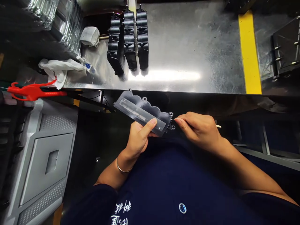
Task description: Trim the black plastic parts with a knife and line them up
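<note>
My left hand grips the lower edge of a black plastic housing with a scalloped side, thumb on its flat strip. The part is tilted, held in front of the bench edge, with small screw lugs along its rim. My right hand is closed in a pinch at the housing's right end. A thin stick-like tool runs through this hand: its pale end shows behind the palm, and a fine tip reaches the lugs. Whether the tip touches the housing I cannot tell. Most of the tool is hidden by the fingers.
On the metal bench stand several similar black housings. Left of them are a white wrapped block, a crumpled white cloth and a red plastic tool. Yellow tape crosses the right side. A grey bin stands lower left.
</note>
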{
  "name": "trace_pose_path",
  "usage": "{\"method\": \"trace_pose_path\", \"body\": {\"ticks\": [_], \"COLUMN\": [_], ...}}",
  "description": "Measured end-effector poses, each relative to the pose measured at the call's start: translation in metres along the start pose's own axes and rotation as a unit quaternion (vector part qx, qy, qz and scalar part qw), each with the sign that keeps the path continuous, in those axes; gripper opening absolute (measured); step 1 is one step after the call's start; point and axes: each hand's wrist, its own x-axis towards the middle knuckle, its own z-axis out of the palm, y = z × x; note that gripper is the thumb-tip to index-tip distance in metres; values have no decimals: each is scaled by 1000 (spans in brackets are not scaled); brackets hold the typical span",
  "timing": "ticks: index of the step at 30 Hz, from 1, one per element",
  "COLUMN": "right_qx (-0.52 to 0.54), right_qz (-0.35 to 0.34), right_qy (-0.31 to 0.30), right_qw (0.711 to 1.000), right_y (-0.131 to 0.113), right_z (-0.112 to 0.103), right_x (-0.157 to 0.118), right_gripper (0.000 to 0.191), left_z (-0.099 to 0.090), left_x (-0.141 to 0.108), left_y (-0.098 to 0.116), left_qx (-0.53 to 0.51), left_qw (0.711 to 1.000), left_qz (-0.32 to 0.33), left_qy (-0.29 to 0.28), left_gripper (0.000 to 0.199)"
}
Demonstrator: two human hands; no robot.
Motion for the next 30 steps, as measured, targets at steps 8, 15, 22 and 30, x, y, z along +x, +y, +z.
{"method": "trace_pose_path", "body": {"ticks": [8, 15, 22, 30], "right_qx": [145, -89, -160, -167], "right_qz": [-64, -167, -256, -284], "right_qy": [-261, -170, -158, -97], "right_qw": [952, 967, 940, 939], "right_y": [8, 15, 17, 14], "right_z": [-28, -43, -38, -35], "right_x": [7, 18, 19, 17], "right_gripper": [34, 53, 53, 50], "left_z": [-6, -6, -3, -4], "left_x": [5, 14, 13, 15], "left_y": [-1, 6, 2, -4], "left_qx": [1, -29, -74, -106], "left_qw": [998, 982, 970, 965], "left_qz": [-56, -163, -214, -232], "left_qy": [-37, -95, -92, -64], "left_gripper": [25, 27, 15, 4]}}
